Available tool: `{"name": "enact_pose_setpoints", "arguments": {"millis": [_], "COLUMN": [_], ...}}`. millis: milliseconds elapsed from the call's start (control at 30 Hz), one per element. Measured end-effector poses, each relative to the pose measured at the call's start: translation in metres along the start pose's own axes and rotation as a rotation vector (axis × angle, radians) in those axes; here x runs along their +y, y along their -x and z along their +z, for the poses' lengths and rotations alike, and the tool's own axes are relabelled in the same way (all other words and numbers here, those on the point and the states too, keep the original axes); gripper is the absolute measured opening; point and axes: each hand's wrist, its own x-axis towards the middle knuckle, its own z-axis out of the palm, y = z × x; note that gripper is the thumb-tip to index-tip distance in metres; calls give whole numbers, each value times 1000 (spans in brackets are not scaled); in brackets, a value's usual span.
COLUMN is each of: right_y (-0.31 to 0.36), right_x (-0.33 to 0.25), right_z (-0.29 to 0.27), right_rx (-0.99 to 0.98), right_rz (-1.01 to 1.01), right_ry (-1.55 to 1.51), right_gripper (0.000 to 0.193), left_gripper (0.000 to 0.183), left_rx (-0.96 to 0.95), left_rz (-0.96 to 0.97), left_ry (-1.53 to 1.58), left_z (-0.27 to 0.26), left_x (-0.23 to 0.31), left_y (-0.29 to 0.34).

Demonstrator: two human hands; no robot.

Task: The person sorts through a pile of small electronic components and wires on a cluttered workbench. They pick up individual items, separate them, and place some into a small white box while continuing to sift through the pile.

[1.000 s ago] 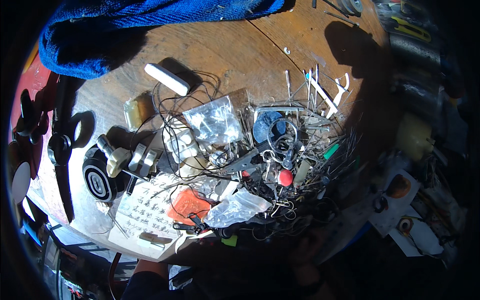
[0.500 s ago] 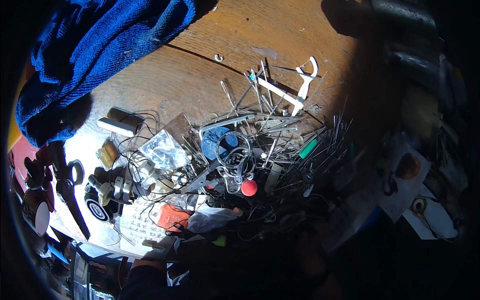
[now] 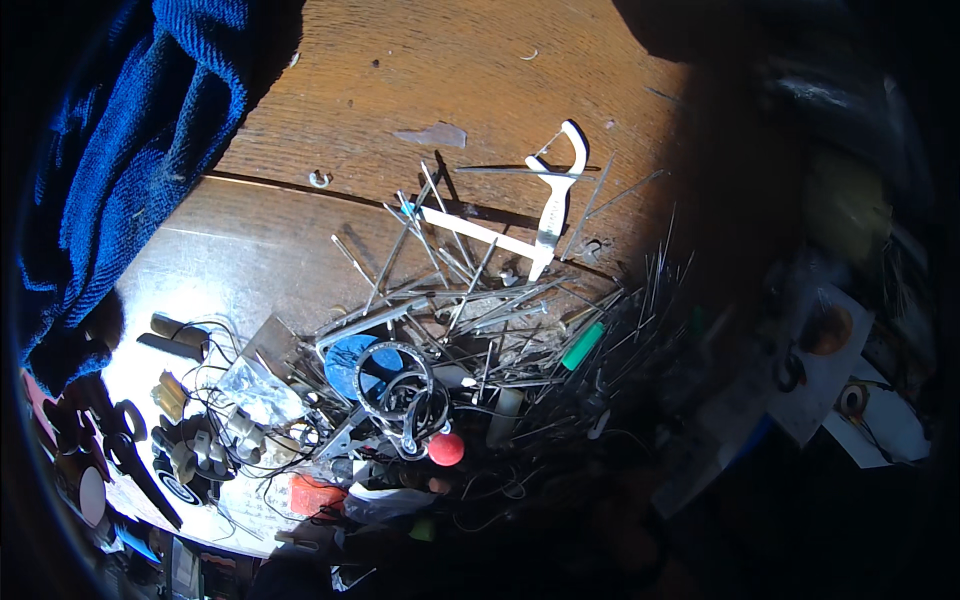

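Note:
A dark sleeve [image 3: 290, 575] at the lower left seems to be my left arm; its hand is lost in shadow. Low in the dark right of the middle, a dim form [image 3: 630, 530] may be my right hand, its fingers unreadable. Beyond them lies a heap of thin metal rods [image 3: 520, 300]. A white floss pick [image 3: 553, 220] rests across its far side, touching a white stick [image 3: 475, 232]. Near the heap's left part are a metal ring [image 3: 364, 385], a blue disc [image 3: 343, 366] and a red ball [image 3: 446, 449]. A green tube [image 3: 583, 346] lies to the right.
A blue towel [image 3: 140, 180] covers the far left of the wooden table [image 3: 350, 60]. Tangled wires, a clear plastic bag [image 3: 262, 392] and an orange-red block [image 3: 318, 495] crowd the near left. White papers [image 3: 880, 425] lie at the right in deep shade.
The view has shifted, so the heap and towel sit further left and the heap looks larger. The bit of wrist seen at the lower left has sunk into shadow. Nothing on the table has visibly moved.

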Motion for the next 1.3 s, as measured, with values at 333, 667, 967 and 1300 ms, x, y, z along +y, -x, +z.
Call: {"name": "enact_pose_setpoints", "arguments": {"millis": [333,667,967,1300], "right_y": [-6,-3,-24,-30], "right_x": [-10,-6,-28,-11], "right_z": [10,16,12,-17], "right_rx": [109,46,343,524], "right_rz": [1,151,403,55], "right_ry": [-16,-246,-671,-707], "right_gripper": [36,31,19,13], "left_gripper": [42,42,42,39], "left_rx": [18,83,148,-191], "left_rz": [46,159,414,890], "left_ry": [-64,-167,-215,-436], "left_z": [-40,-75,-126,-217], "left_x": [0,7,-1,44], "left_y": [-16,-60,-59,143]}}
